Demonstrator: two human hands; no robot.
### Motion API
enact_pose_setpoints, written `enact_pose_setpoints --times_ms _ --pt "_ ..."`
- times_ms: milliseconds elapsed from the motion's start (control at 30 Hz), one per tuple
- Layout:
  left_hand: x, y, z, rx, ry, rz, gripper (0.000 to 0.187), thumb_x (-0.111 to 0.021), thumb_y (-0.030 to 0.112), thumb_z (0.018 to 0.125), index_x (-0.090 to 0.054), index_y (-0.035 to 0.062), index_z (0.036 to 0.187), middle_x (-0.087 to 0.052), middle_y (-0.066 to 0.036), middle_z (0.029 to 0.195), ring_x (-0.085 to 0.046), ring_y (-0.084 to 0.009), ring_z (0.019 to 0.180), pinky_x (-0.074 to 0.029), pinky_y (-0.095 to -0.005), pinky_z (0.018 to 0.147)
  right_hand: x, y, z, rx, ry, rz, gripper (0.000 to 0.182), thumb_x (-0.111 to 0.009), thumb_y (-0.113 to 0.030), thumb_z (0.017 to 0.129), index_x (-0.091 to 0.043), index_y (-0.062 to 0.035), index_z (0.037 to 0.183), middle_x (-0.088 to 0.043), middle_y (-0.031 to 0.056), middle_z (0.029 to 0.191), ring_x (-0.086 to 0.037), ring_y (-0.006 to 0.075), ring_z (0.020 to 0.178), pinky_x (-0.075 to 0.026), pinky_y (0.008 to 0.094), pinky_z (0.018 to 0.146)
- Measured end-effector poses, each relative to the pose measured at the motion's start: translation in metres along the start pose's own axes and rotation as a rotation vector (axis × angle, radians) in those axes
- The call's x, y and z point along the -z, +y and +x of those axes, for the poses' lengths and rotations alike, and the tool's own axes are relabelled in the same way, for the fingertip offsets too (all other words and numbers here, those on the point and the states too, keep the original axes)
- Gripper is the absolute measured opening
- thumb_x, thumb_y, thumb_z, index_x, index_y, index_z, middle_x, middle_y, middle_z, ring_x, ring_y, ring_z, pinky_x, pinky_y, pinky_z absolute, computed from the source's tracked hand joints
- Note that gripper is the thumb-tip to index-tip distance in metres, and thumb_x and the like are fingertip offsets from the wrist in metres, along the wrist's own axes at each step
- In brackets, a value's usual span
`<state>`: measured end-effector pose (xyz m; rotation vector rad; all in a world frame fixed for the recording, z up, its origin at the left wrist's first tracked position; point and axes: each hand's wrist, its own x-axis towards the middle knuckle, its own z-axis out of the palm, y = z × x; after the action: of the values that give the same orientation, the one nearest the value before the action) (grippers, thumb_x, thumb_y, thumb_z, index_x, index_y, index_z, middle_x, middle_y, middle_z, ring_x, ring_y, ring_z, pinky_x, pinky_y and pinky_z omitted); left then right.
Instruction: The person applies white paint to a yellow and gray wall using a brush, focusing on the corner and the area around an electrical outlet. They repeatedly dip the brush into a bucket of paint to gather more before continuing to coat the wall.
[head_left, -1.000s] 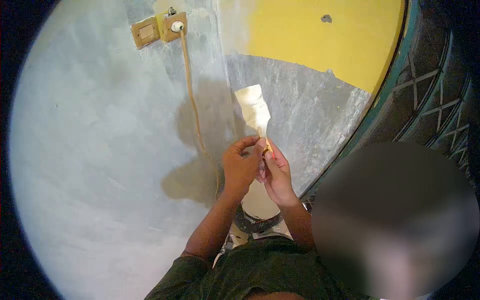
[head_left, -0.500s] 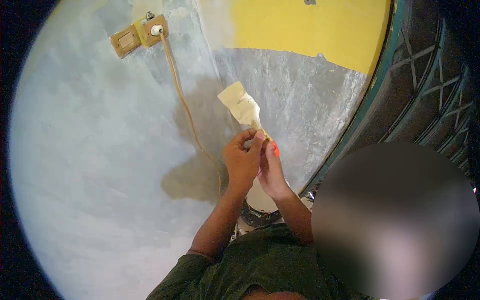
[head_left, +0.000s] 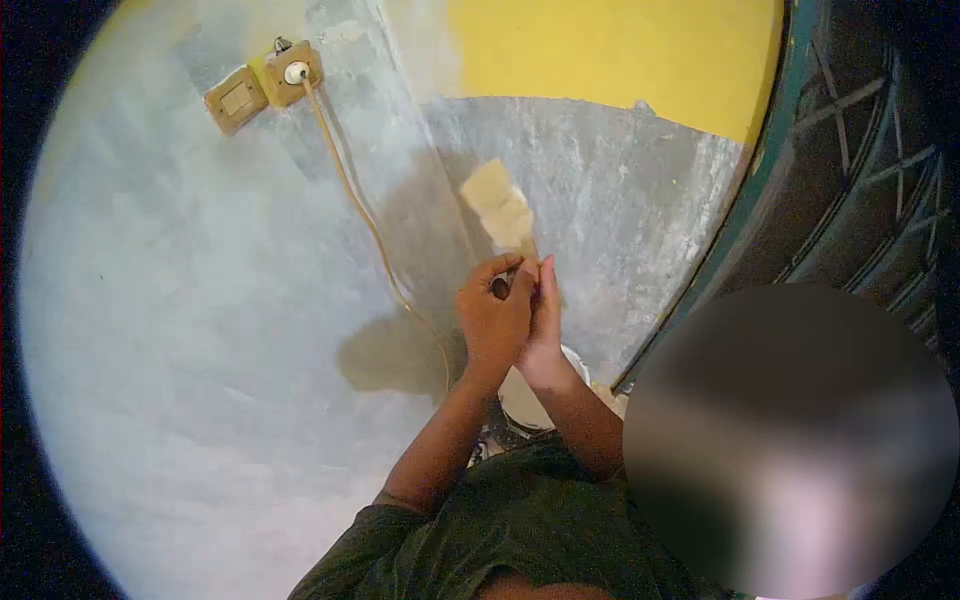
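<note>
Both hands are raised together in front of a grey wall corner. My left hand and my right hand press against each other around the handle of a putty knife. Its broad blade is coated in cream filler and points up from the fingertips toward the wall. The handle is almost wholly hidden inside the fingers. Below the hands sits a round bucket with pale filler inside, partly covered by my forearms.
A switch and a socket are fixed high on the wall, with a cable hanging down from the socket. Yellow paint covers the upper wall. A dark metal gate stands at the right. A blurred patch fills the lower right.
The blade has swung from leaning left to nearly upright and sits a little lower. My hands have closed tighter together, hiding the orange handle end that showed before.
</note>
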<state>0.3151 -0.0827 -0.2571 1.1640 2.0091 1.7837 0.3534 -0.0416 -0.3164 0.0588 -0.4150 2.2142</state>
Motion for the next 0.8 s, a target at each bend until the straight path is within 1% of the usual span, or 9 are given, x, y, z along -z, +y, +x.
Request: enact_pose_setpoints --times_ms 67,167,233,300,367,433,500,633,800 --pt "-0.001 -0.013 0.005 -0.049 -0.002 -0.066 0.021 -0.065 0.017 0.085 -0.067 -0.0018 0.094 -0.069 -0.012 0.086 -0.064 -0.0186 0.078 -0.049 -0.03 0.073 0.006 0.001 0.01 -0.077 -0.019 0.064 0.05 -0.041 -0.056 0.094 -0.052 -0.0137 0.117 -0.054 -0.0001 0.108 -0.053 0.0158 0.093 -0.044 0.0315 0.084" --pt "0.006 -0.03 0.017 -0.126 0.04 -0.176 0.016 -0.06 0.013 0.087 -0.067 0.0003 0.096 -0.068 -0.011 0.089 -0.063 -0.0181 0.082 -0.048 -0.0295 0.076 0.012 -0.005 0.028 0.076 -0.015 0.106 0.051 -0.043 -0.061 0.091 -0.055 -0.0156 0.113 -0.054 -0.0033 0.11 -0.051 0.0154 0.092 -0.044 0.0303 0.08" --pt "0.024 -0.03 0.037 -0.156 0.097 -0.212 0.015 -0.058 0.011 0.088 -0.066 0.0017 0.096 -0.068 -0.01 0.091 -0.063 -0.018 0.084 -0.048 -0.0294 0.078 0.0 -0.021 0.029 0.036 0.001 0.235 0.044 -0.039 -0.053 0.096 -0.054 -0.015 0.114 -0.06 -0.0024 0.111 -0.056 0.0147 0.086 -0.048 0.0266 0.068" --pt "0.045 -0.019 0.075 -0.632 -0.011 0.081 0.015 -0.056 0.007 0.085 -0.064 0.0043 0.097 -0.066 -0.012 0.096 -0.062 -0.0242 0.09 -0.047 -0.0325 0.082 -0.017 -0.03 0.037 0.094 -0.006 0.188 0.045 -0.04 -0.052 0.095 -0.053 -0.0153 0.116 -0.058 -0.0045 0.118 -0.056 0.0135 0.087 -0.048 0.026 0.067" --pt "0.063 0.007 0.111 -0.865 -0.119 0.273 0.018 -0.056 0.003 0.08 -0.061 0.0057 0.098 -0.064 -0.013 0.102 -0.06 -0.03 0.098 -0.046 -0.0379 0.087 -0.028 -0.039 0.045 0.154 -0.012 0.14 0.045 -0.04 -0.052 0.095 -0.053 -0.0155 0.118 -0.056 -0.0067 0.124 -0.056 0.0124 0.089 -0.048 0.0255 0.066" --pt "0.081 0.041 0.14 -1.041 -0.175 0.508 0.019 -0.056 0.003 0.082 -0.062 0.0063 0.101 -0.061 -0.013 0.112 -0.056 -0.0311 0.11 -0.041 -0.0397 0.097 -0.033 -0.053 0.052 0.194 -0.042 0.15 0.045 -0.044 -0.049 0.095 -0.051 -0.0144 0.124 -0.052 -0.0042 0.132 -0.056 0.0137 0.097 -0.047 0.0251 0.066" --pt "0.094 0.067 0.173 -1.167 -0.168 0.652 0.03 -0.058 0.0 0.074 -0.057 0.0075 0.103 -0.059 -0.011 0.111 -0.053 -0.0299 0.109 -0.039 -0.0415 0.095 -0.043 -0.065 0.061 0.224 -0.025 0.197 0.047 -0.046 -0.046 0.095 -0.048 -0.0119 0.127 -0.051 -0.0012 0.133 -0.055 0.015 0.103 -0.048 0.025 0.068" --pt "0.117 0.129 0.232 -1.391 -0.211 0.805 0.029 -0.057 0.0 0.074 -0.056 0.0068 0.102 -0.059 -0.011 0.11 -0.054 -0.0298 0.108 -0.041 -0.0414 0.094 -0.044 -0.088 0.074 0.286 -0.123 0.298 0.049 -0.052 -0.035 0.095 -0.043 -0.0012 0.13 -0.049 0.0102 0.134 -0.048 0.0204 0.123 -0.05 0.027 0.077" --pt "0.122 0.163 0.298 -1.663 -0.29 1.076 0.021 -0.055 0.004 0.076 -0.055 0.005 0.096 -0.057 -0.01 0.104 -0.055 -0.026 0.104 -0.042 -0.0412 0.092 -0.051 -0.114 0.088 0.374 -0.121 0.183 0.047 -0.051 -0.032 0.096 -0.044 0.0022 0.128 -0.049 0.0152 0.133 -0.046 0.0236 0.125 -0.05 0.0302 0.086"
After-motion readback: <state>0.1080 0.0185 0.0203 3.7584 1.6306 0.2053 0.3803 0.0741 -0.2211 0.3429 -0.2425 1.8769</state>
